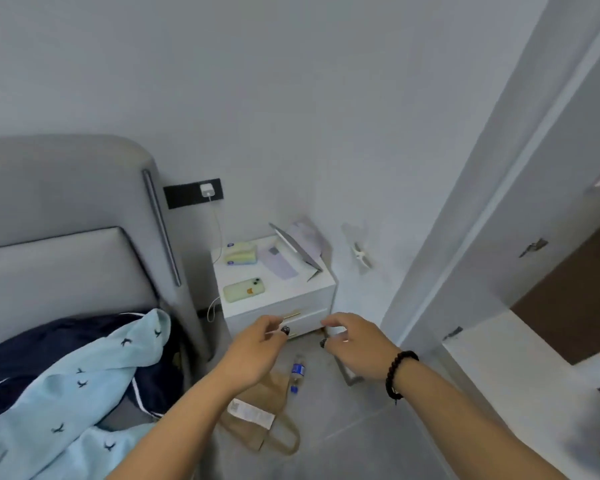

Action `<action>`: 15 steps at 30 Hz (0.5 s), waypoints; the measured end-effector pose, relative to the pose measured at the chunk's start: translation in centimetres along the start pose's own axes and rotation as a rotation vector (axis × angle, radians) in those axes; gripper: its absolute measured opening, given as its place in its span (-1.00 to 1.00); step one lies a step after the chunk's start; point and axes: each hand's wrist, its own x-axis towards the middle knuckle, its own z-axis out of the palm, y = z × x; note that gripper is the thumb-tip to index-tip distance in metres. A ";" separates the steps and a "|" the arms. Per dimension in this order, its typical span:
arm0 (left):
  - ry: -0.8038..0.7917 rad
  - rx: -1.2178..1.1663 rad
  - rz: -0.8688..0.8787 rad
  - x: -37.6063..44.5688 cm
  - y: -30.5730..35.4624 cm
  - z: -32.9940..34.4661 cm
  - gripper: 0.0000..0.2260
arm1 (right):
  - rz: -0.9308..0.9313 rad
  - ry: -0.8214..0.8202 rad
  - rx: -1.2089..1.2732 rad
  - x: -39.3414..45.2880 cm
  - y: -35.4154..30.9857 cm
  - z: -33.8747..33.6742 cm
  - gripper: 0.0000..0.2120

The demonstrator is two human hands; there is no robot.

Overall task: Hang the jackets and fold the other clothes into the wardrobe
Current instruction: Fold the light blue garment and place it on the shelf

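A light blue garment with small dark bird prints [73, 393] lies crumpled on the bed at the lower left. It lies over a dark navy garment with white piping [42, 348]. My left hand [257, 348] and my right hand [355, 344] are held out side by side in front of the nightstand, to the right of the clothes. The fingers of both are half curled and apart, and I see nothing between them. A dark bead bracelet [399, 374] circles my right wrist.
The white nightstand [312, 292] holds a phone [244, 289], a tissue pack and a propped tablet. On the floor lie a water bottle [297, 372], a tan bag with a white label [257, 414] and a grey metal bar. A grey headboard [66, 202] stands left, white panels and a brown opening [575, 306] right.
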 end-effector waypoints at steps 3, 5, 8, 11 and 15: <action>0.065 -0.038 -0.059 1.1 -2.1 -2.7 -0.65 | -0.051 -0.089 -0.047 4.0 -2.5 1.2 -0.59; 0.113 -0.069 -0.100 2.1 -3.3 -4.5 -0.63 | -0.094 -0.142 -0.076 6.8 -4.2 2.0 -0.59; 0.191 -0.113 -0.164 3.9 -4.8 -7.1 -0.64 | -0.152 -0.214 -0.115 11.3 -6.7 3.3 -0.59; 0.257 -0.153 -0.215 5.2 -5.7 -9.2 -0.67 | -0.211 -0.276 -0.154 15.1 -8.6 4.1 -0.60; 0.376 -0.203 -0.292 6.9 -7.1 -12.3 -0.70 | -0.272 -0.369 -0.210 20.6 -11.3 5.4 -0.60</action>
